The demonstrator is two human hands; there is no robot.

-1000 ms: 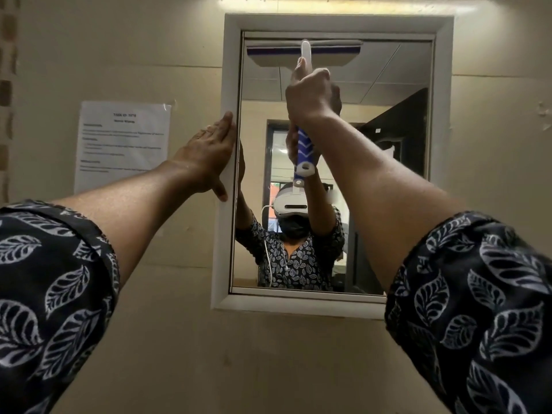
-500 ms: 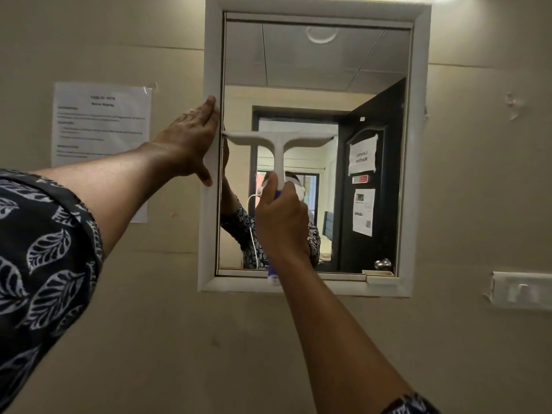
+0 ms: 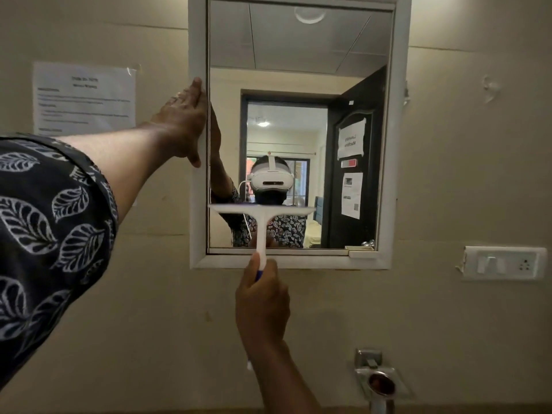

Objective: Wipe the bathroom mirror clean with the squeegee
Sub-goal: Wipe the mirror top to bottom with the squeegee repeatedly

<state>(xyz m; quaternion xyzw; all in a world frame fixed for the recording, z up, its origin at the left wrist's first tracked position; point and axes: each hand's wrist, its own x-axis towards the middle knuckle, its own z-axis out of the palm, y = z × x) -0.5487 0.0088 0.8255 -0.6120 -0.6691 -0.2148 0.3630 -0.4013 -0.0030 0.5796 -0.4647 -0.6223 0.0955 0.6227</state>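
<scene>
The right hand (image 3: 263, 303) grips the squeegee (image 3: 261, 218) handle, blade low on the mirror (image 3: 298, 85) (left half); the left hand (image 3: 182, 121) presses flat, fingers spread, against the frame (image 3: 197, 204).

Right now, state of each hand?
Left hand: open, flat against the mirror frame, holding nothing.
Right hand: closed around the squeegee handle.

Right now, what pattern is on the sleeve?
White leaves on a dark sleeve, seen best in the head view.
</scene>
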